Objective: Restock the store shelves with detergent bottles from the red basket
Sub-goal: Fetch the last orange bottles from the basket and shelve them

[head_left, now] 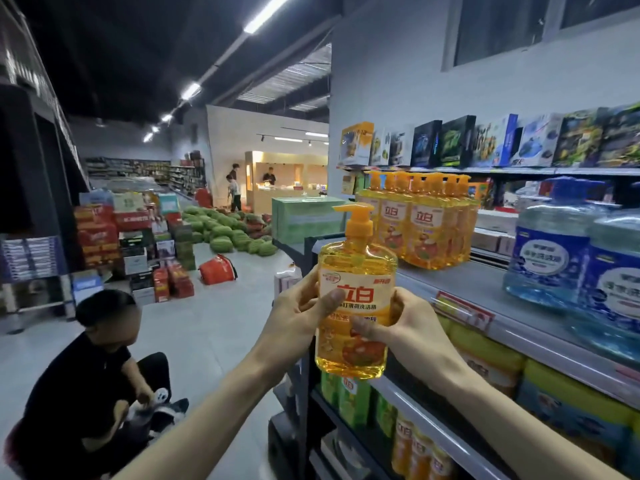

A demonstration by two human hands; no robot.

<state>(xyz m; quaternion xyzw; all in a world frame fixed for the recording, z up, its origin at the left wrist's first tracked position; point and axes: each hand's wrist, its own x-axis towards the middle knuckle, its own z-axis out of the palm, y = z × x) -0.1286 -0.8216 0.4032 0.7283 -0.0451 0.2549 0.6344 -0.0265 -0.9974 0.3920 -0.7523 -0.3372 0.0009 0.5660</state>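
both hands, left hand [298, 315] and right hand [407, 327], curled round yellow detergent bottle [355, 289], upright in front of shelf [485, 299]; risk: bumping the shelved yellow bottles [422, 223] over when sliding it in; red basket [218, 268] far off on floor

Retail hall: dark ceiling, pale floor.
Dark open ceiling [121, 46] with a row of strip lights [266, 12] running from upper centre to the back; grey-white wall [381, 81] at upper right carrying a dark window [502, 26]. Pale grey floor [207, 323], lower left to centre. Lit wooden counter [287, 181] at centre rear; watermelons [225, 233] heaped on the floor before it; stacked cartons [100, 237] at left. Grey shelving [467, 285] along the right edge.
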